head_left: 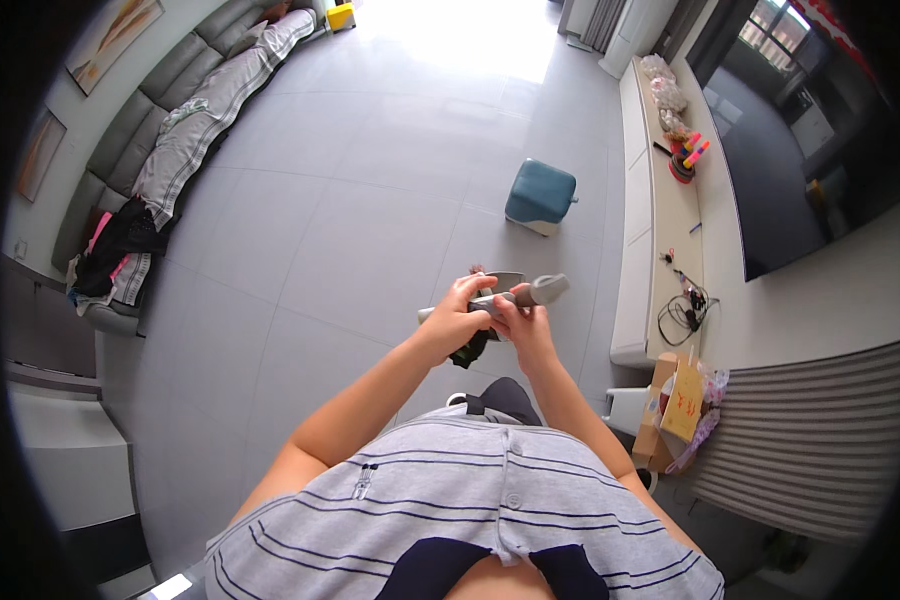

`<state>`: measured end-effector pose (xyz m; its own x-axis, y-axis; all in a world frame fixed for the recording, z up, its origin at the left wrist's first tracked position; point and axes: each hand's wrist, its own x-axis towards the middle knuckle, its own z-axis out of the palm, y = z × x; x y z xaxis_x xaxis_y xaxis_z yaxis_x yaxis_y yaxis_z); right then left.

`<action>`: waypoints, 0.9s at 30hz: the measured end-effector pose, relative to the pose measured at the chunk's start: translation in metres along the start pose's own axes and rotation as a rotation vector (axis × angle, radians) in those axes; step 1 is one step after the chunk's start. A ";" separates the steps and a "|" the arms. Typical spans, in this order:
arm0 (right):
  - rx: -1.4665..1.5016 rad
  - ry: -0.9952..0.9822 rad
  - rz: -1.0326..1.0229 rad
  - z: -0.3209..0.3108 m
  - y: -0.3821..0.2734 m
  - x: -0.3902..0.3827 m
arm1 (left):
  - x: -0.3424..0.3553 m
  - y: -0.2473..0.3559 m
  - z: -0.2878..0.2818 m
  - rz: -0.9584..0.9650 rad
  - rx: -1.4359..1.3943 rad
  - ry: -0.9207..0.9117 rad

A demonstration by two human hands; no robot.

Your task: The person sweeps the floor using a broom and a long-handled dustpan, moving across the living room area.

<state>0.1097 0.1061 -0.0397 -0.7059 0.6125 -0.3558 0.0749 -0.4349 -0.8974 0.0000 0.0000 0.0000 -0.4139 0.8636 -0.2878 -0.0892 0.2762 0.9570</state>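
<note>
In front of my body I hold a grey and white tube-shaped appliance part (490,303) with both hands. My left hand (460,310) is wrapped round its left side, fingers over the top. My right hand (520,322) grips it further right, close to a grey, angled nozzle-like end (548,289) that sticks out beyond the fingers. Behind and below the hands show a grey curved piece (508,281) and a dark green-black item (467,352). How these join to the held part is hidden by my hands, and its exact kind is not clear.
A teal stool (542,194) with a white base stands ahead on grey tiles. To the right runs a low white cabinet (638,200) bearing bags, bright toys (683,165) and cables (685,312), below a television (800,150). An opened cardboard box (655,420) is near right; a sofa (160,110) lines the left.
</note>
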 end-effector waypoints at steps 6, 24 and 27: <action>-0.022 -0.123 -0.031 0.047 -0.043 0.097 | 0.044 0.055 -0.073 0.327 0.089 0.208; -0.109 -0.397 0.027 0.060 -0.187 0.434 | 0.366 0.134 -0.272 0.034 0.710 0.237; -0.162 -0.406 -0.133 0.054 -0.194 0.505 | 0.432 0.177 -0.248 0.059 0.942 0.039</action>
<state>-0.2994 0.4640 -0.0311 -0.9334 0.3337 -0.1322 0.0510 -0.2411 -0.9691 -0.4197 0.3173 0.0540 -0.4257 0.8771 -0.2223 0.6946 0.4742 0.5410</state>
